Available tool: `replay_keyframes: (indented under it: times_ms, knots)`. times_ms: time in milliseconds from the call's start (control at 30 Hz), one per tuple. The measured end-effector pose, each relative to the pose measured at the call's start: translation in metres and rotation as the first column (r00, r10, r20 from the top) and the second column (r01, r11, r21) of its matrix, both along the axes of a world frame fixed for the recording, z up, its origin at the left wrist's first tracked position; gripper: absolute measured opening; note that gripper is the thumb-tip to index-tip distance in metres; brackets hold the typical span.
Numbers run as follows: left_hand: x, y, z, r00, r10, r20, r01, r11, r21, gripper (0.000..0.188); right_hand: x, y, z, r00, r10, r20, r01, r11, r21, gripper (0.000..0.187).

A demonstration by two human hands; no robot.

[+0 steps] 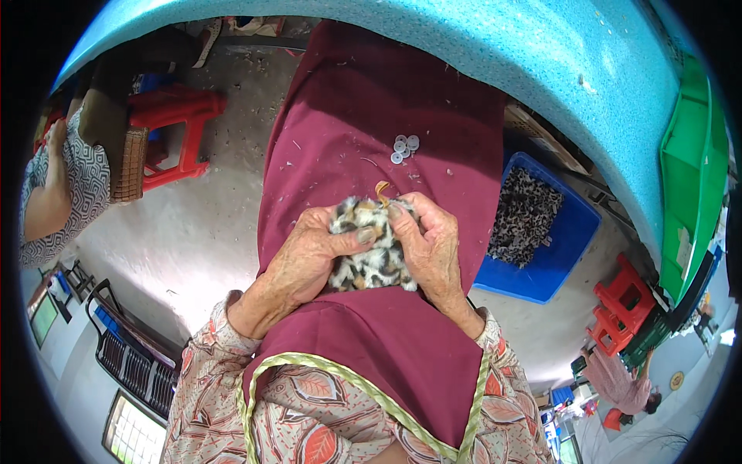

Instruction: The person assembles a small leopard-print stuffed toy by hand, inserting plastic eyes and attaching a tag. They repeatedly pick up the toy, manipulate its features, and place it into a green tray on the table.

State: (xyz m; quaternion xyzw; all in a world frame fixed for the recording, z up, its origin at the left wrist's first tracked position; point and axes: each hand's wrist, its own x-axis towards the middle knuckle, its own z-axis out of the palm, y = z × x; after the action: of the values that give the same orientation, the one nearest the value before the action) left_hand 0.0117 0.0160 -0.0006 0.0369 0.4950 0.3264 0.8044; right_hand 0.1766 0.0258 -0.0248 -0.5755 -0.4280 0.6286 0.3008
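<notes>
Head view, centre of the frame: a patchy furry piece sits above the maroon apron, held from either side. The left hand is curled closed on it, thumb laid across the fur; the right hand pinches its upper right part, beside a yellowish strip. To me it looks light, soft and floppy, hardly fragile, so I'd grip both side edges, thumbs pressing through the pile.

furry piece | white, black, tan | bunched | yellowish loop at far edge
</notes>
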Motion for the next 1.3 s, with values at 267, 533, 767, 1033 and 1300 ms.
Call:
replay_keyframes:
  times_ms: [267,533,767,1033,1300]
  knots:
    - [-0.01,0.008,0.022,0.991,0.09,-0.099,-0.077,0.989,0.127,0.033,0.048,0.041,0.035,0.963,0.258,-0.073,-0.248,0.962,0.116,0.012]
    - [-0.035,0.015,0.0,0.919,-0.201,-0.339,0.324,0.875,0.36,0.012,0.13,0.181,0.107,0.935,-0.22,0.276,0.021,0.815,0.579,0.008]
    - [-0.017,0.01,0.016,0.981,-0.193,-0.034,0.196,0.967,0.165,0.022,0.102,0.24,0.086,0.862,-0.223,0.455,-0.206,0.667,0.716,0.018]
    - [-0.02,0.008,0.01,0.991,-0.134,0.009,0.132,0.982,0.136,0.028,0.089,0.264,0.078,0.722,-0.201,0.662,-0.391,0.671,0.63,0.018]
    - [-0.02,0.009,0.004,0.99,-0.135,0.025,0.13,0.98,0.151,0.032,0.107,0.26,0.084,0.767,-0.074,0.637,-0.416,0.699,0.581,0.025]
